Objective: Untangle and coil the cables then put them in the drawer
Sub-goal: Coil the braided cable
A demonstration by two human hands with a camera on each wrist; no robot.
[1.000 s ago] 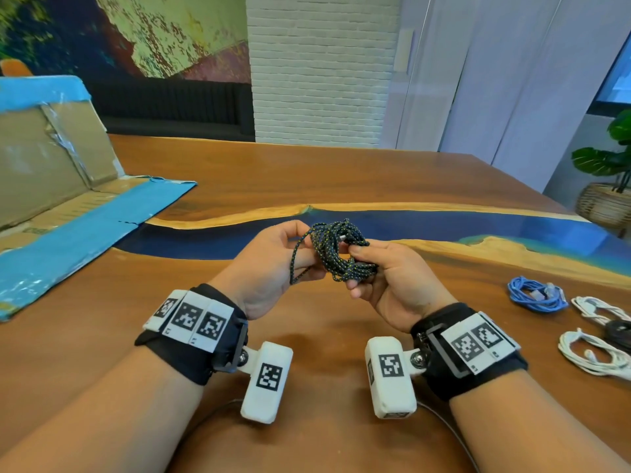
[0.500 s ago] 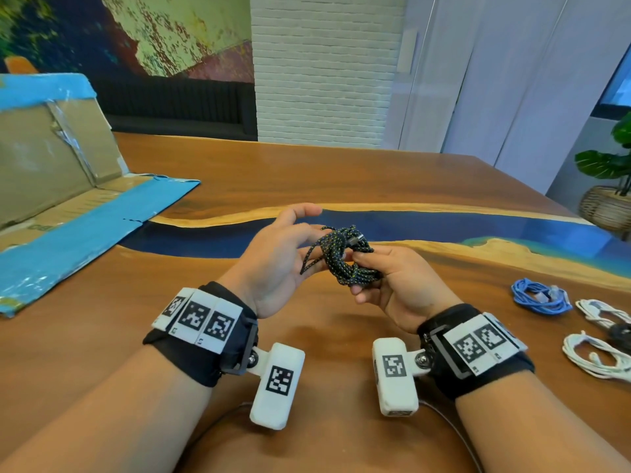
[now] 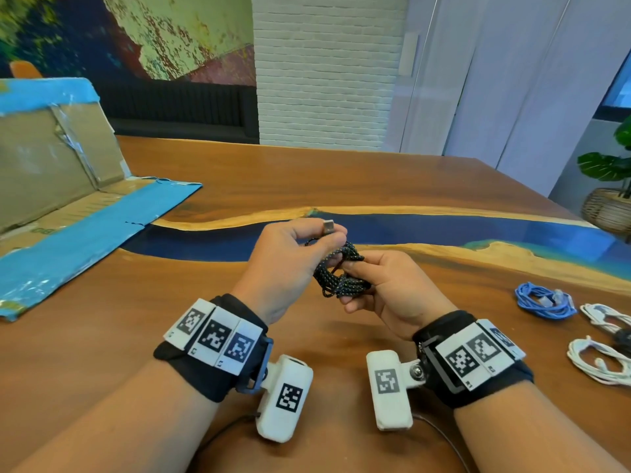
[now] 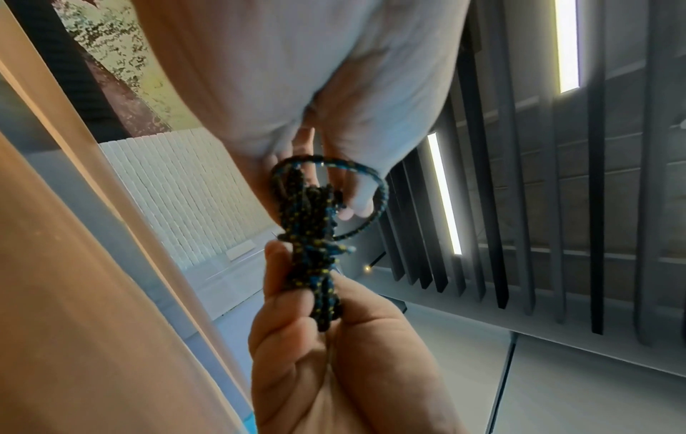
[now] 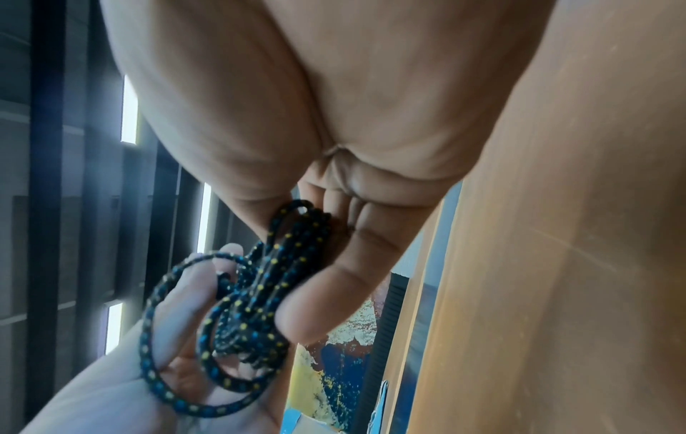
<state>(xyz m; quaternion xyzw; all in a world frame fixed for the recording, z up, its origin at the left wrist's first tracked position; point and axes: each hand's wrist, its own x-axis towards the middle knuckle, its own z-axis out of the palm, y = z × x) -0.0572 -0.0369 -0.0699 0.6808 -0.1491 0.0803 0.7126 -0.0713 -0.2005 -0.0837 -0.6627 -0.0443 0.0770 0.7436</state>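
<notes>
Finishing the wrap on the braided cable, held above the near middle of the surface.

The right hand point(image 3: 392, 295) clamps the black speckled cable bundle point(image 3: 341, 274) between thumb and curled fingers point(image 5: 319, 299); the left hand point(image 3: 293, 257) pinches the metal plug end point(image 3: 328, 227) just above it, one loose loop point(image 4: 371, 199) circling its fingers. Best to keep the bundle pinched firmly while the free end is drawn snug through, or the coils may spring apart.

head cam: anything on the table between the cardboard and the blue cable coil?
Only the hands: left hand and right hand hold the black braided cable between cardboard and blue cable coil. Otherwise bare table.
</notes>
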